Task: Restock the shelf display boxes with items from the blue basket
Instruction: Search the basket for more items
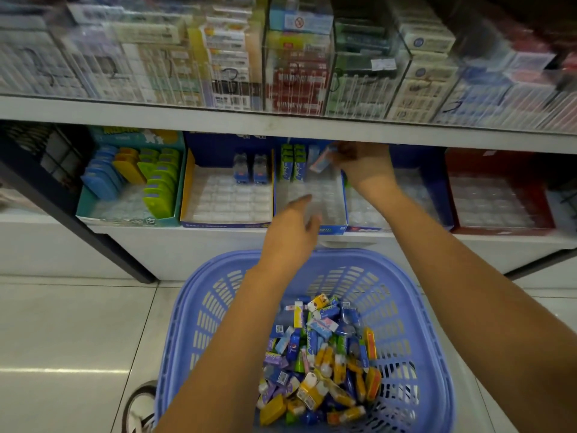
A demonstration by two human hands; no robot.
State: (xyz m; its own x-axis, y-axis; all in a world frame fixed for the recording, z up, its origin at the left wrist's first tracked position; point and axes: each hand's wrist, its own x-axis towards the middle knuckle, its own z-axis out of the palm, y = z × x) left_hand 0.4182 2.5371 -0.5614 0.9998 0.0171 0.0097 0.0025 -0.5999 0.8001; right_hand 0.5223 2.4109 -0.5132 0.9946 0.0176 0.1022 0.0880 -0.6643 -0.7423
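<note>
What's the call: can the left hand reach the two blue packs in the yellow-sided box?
Probably yes. The left hand hovers open just right of the yellow-sided box, nothing stands in front of the two blue packs, and the right hand, holding a small pack, works further right.

Shoe (141, 409) on pale floor tiles (62, 332)

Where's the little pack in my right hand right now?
In the head view, the pink-and-blue pack is pinched in the right hand, under the white shelf edge, above the back of the blue display box, just right of the green packs.
</note>
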